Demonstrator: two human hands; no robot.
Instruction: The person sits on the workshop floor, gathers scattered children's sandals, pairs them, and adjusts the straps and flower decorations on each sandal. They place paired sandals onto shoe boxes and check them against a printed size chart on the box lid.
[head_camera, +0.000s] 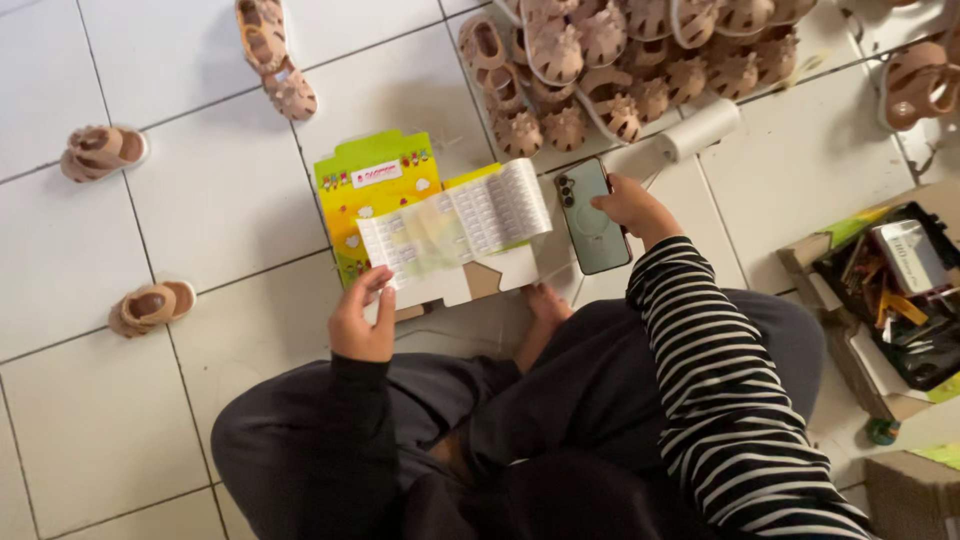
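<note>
I sit cross-legged on a white tiled floor. My left hand (362, 320) pinches the near-left corner of a sheet of small white stickers (455, 225), lifted above a flattened yellow-green shoe box (372, 185). My right hand (630, 207), in a black-and-white striped sleeve, rests on the right edge of a dark green smartphone (590, 215) lying face down on the floor beside the sheet. A bare foot (545, 305) pokes out just below the box.
A heap of several tan children's sandals (620, 60) lies at the top, with a white paper roll (700, 130) next to it. Single sandals (100, 150) lie at the left. An open cardboard box of odds and ends (890, 290) stands at the right.
</note>
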